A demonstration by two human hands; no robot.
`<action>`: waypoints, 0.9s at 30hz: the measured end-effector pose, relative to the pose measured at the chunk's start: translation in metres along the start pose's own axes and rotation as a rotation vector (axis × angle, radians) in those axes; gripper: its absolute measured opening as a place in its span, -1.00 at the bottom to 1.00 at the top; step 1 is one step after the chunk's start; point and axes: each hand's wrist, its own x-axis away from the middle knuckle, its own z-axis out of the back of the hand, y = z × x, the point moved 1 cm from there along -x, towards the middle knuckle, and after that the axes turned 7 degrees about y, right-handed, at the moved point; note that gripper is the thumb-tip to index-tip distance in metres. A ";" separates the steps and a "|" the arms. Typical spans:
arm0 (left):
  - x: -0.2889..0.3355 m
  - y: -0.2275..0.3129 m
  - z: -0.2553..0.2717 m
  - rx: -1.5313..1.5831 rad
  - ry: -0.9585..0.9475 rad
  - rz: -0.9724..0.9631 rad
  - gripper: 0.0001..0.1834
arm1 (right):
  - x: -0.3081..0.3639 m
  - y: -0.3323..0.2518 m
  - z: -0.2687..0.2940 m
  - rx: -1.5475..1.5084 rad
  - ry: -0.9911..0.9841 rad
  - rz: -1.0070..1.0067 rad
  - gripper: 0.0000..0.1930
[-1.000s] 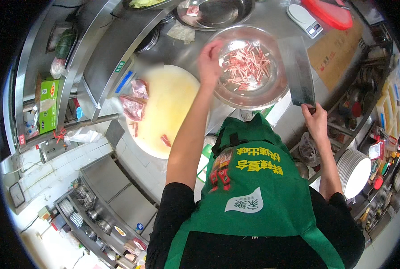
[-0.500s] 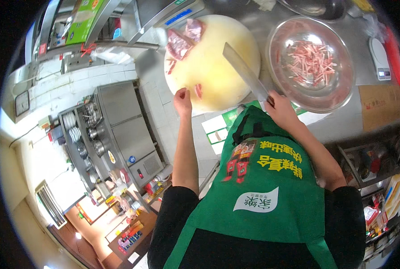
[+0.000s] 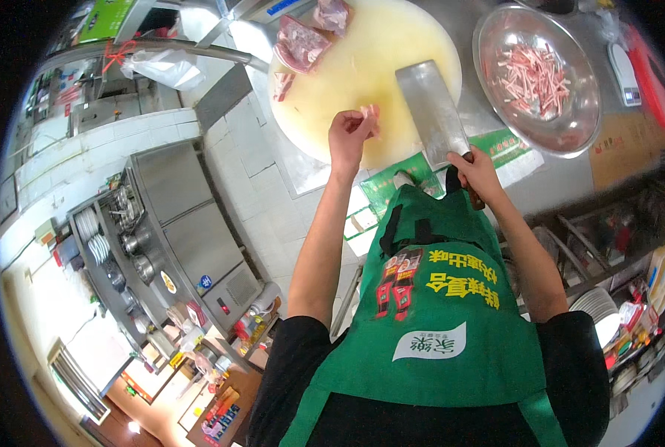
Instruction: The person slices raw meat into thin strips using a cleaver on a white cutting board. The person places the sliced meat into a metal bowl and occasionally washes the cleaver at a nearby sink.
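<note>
My left hand (image 3: 349, 138) is closed over the near left part of a round, yellowish cutting board (image 3: 392, 52), pinching a small piece of raw meat (image 3: 370, 121) between thumb and fingers. My right hand (image 3: 477, 176) grips the dark handle of a cleaver (image 3: 432, 112). The cleaver's broad steel blade lies turned with its flat side up over the board's right part. Two larger chunks of raw meat (image 3: 300, 48) rest at the board's far left edge, with a smaller scrap (image 3: 282, 86) below them. Right of the board, a wide steel bowl (image 3: 583, 123) holds many thin meat strips (image 3: 535, 80).
A white kitchen scale (image 3: 625, 74) and a red plastic tray or lid (image 3: 654, 86) lie beyond the bowl. Cardboard (image 3: 627, 153) covers part of the steel counter. Green-and-white printed sheets (image 3: 500, 149) lie along the counter's near edge. Stacked plates (image 3: 597, 311) stand on a lower shelf.
My left hand has moved right and picked up the meat piece from the board. The cleaver has turned from edge-down to show its flat side. My view has shifted.
</note>
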 end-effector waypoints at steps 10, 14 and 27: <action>0.014 -0.015 0.027 -0.840 -0.185 -1.005 -0.68 | -0.022 -0.004 -0.028 -0.036 0.268 0.165 -0.65; 0.000 -0.016 0.027 -0.865 -0.351 -0.997 -0.66 | -0.026 -0.026 -0.011 0.116 0.313 0.185 -0.64; -0.007 -0.034 0.042 -0.887 -0.333 -1.038 -0.65 | 0.045 0.007 -0.043 0.031 0.121 0.001 -0.62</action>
